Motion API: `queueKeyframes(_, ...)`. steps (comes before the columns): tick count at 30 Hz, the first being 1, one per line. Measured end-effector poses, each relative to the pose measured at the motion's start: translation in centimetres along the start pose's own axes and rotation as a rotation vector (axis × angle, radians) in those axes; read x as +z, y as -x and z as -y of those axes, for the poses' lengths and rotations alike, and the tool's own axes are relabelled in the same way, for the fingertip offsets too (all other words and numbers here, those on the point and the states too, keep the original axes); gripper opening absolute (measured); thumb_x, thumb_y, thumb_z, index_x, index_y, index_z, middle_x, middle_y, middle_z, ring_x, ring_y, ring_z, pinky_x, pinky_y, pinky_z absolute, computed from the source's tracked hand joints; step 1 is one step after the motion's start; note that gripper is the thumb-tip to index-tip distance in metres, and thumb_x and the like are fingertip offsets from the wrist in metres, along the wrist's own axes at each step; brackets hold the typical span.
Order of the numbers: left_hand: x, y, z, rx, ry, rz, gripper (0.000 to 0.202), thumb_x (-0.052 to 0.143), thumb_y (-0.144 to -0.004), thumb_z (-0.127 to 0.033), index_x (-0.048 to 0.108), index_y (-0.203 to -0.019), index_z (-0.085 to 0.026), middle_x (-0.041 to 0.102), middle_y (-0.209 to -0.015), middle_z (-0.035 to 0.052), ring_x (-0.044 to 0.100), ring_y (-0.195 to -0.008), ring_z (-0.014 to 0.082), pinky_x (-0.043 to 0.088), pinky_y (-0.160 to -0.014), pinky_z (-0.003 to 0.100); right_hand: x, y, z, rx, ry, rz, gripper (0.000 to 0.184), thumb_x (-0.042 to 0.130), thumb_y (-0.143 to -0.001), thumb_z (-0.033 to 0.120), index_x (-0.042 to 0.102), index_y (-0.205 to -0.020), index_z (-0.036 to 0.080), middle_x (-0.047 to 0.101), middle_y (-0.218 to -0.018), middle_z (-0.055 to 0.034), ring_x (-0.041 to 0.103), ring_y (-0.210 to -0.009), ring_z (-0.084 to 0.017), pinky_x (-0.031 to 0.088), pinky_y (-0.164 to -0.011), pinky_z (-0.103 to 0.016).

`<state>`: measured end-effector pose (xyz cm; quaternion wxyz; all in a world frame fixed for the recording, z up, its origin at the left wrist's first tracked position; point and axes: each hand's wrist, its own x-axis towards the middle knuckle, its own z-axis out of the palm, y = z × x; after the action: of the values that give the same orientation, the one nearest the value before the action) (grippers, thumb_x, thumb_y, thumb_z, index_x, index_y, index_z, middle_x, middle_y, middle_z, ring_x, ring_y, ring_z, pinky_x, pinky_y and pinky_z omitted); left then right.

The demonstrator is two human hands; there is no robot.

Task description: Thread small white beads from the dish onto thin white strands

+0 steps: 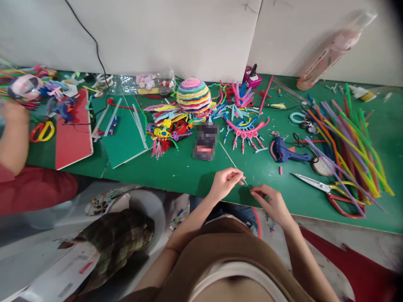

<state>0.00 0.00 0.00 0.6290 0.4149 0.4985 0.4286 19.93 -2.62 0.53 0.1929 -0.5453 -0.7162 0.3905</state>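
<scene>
A thin, pale, straight strip [228, 154], perhaps a wire or a stripped pipe cleaner, slants over the green table edge. My left hand [227, 181] pinches it partway along between thumb and fingers. At its near end, my right hand [270, 202] has thumb and fingertips closed on the tip. Beyond my hands lie a phone-like dark object [206, 141], blurred out, and a pink and blue pipe-cleaner piece with dangling tassels [248, 133]. A striped, rainbow-coloured dome [193, 95] rests behind on a heap of fuzzy pieces.
Right of my hands are a blue glue gun [288, 152], scissors with red and yellow handles [344, 201] and a pile of pipe cleaners [355, 142]. A bottle [333, 58] leans on the wall. Red [74, 134] and green boards [124, 138] lie left, near another person's arm [14, 138].
</scene>
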Motion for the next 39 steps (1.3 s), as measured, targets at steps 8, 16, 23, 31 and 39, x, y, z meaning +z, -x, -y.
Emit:
queueKeyframes(8,0.3,-0.1,0.3,-0.002,0.012,-0.004,0.025,0.060,-0.083,-0.039,0.055,-0.092,-0.017,0.072,-0.088,0.0075,0.069,-0.071,0.0144,0.042,-0.049,0.018,-0.5,0.1,-0.7,0.062,0.011,0.040,0.017,0.056,-0.087,0.036,0.066,-0.088,0.022,0.068,-0.079,-0.0018,0.063,-0.072,-0.015,0.049,-0.064,-0.027)
queueKeyframes(16,0.2,-0.5,0.2,-0.015,0.030,-0.045,0.024,0.061,-0.082,-0.039,0.053,-0.082,-0.016,0.073,-0.084,0.0079,0.069,-0.067,0.0139,0.042,-0.051,0.019,-0.8,-0.1,-1.0,0.048,0.015,0.045,0.020,0.051,-0.090,0.035,0.064,-0.094,0.021,0.067,-0.083,-0.0036,0.063,-0.076,-0.016,0.049,-0.064,-0.027)
queueKeyframes(23,0.8,-0.8,1.1,-0.062,-0.002,-0.083,0.026,0.061,-0.081,-0.041,0.055,-0.082,-0.016,0.074,-0.080,0.0083,0.071,-0.064,0.0160,0.041,-0.047,0.019,-1.8,0.0,-2.0,0.059,0.120,-0.125,0.021,0.047,-0.092,0.034,0.065,-0.090,0.022,0.066,-0.090,-0.0066,0.063,-0.079,-0.018,0.048,-0.068,-0.030)
queueKeyframes(31,1.2,-2.0,1.9,-0.067,0.003,-0.075,0.028,0.060,-0.083,-0.043,0.055,-0.087,-0.015,0.073,-0.083,0.0090,0.072,-0.069,0.0170,0.048,-0.049,0.019,-2.8,0.4,-3.1,0.146,0.058,-0.517,0.019,0.050,-0.090,0.035,0.060,-0.091,0.020,0.063,-0.083,-0.0057,0.058,-0.073,-0.017,0.047,-0.069,-0.031)
queueKeyframes(39,1.1,-2.0,2.0,-0.087,-0.073,-0.045,0.039,0.053,-0.089,-0.044,0.060,-0.107,-0.011,0.073,-0.091,0.0144,0.073,-0.078,0.0195,0.055,-0.055,0.022,-1.6,0.8,-2.4,0.165,-0.234,-0.467,0.018,0.051,-0.090,0.037,0.056,-0.092,0.020,0.060,-0.074,-0.0012,0.059,-0.068,-0.014,0.048,-0.067,-0.028)
